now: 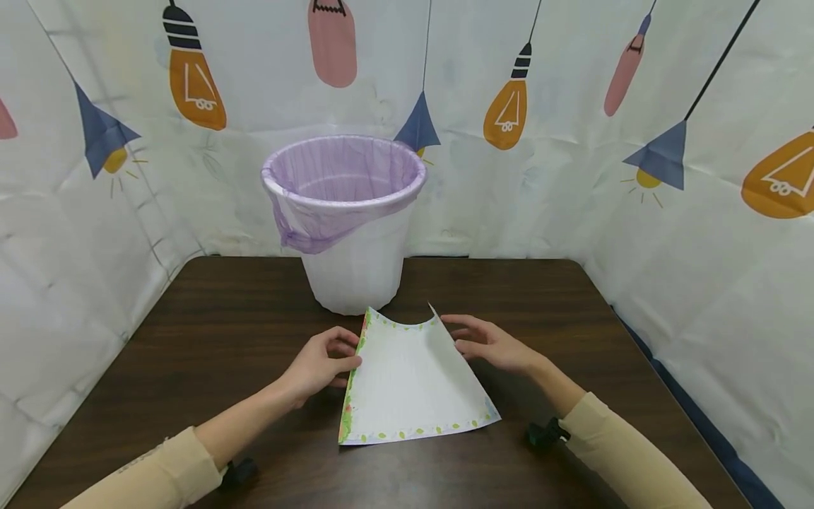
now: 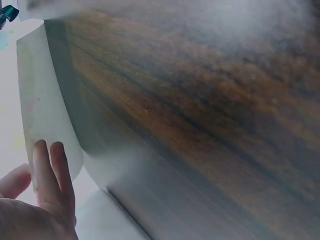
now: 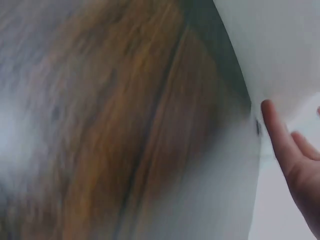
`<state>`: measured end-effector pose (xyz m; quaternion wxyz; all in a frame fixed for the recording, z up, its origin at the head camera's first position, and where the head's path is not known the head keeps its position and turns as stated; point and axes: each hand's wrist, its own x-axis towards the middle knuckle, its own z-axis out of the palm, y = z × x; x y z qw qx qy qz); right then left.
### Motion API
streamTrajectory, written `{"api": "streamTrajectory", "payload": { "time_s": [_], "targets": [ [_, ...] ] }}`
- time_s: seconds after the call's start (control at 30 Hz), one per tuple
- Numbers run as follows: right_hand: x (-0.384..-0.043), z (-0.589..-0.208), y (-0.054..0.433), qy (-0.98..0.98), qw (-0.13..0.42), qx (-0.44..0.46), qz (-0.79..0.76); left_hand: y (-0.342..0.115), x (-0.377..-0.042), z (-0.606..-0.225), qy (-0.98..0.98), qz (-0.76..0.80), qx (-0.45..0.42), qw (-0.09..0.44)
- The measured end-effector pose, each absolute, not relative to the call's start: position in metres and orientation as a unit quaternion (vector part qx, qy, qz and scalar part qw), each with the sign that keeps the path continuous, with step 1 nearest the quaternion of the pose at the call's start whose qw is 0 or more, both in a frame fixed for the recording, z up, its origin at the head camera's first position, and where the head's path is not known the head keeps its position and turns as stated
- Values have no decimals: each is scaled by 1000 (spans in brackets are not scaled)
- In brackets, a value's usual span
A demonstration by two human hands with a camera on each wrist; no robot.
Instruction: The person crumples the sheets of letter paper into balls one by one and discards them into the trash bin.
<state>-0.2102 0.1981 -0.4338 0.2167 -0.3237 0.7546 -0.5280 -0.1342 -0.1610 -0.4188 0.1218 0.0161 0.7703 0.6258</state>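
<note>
A sheet of white paper [image 1: 413, 382] with a printed border of green leaves is bowed, its two sides raised and its far edge dipping in the middle. My left hand [image 1: 323, 359] pinches its left side, thumb at the edge and fingers behind. In the left wrist view, two fingers [image 2: 54, 175] of that hand lie along the curled underside. My right hand [image 1: 486, 343] holds the opposite side near the pointed far corner. The right wrist view has its index finger [image 3: 280, 135] stretched out against the paper's underside [image 3: 280, 50].
A white bin [image 1: 356, 276] lined with a purple bag [image 1: 311, 230] stands just beyond the paper on the dark wooden table [image 1: 222, 318]. White cloth [image 1: 572, 198] printed with lamps encloses the table behind and at both sides.
</note>
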Motion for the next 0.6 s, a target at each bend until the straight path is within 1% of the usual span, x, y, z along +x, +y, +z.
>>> {"api": "streamTrajectory", "payload": {
  "time_s": [0.2,0.47,0.6],
  "targets": [
    [-204,-441,182,811,177,-313,-461,-156,-133,-419,762,630,53,140],
    [-201,-448,164,837,146,-294,-437,-150,-132,-422,746,633,111,177],
    [-197,-446,158,835,153,-307,-429,-146,-132,-423,736,637,133,187]
  ]
}}
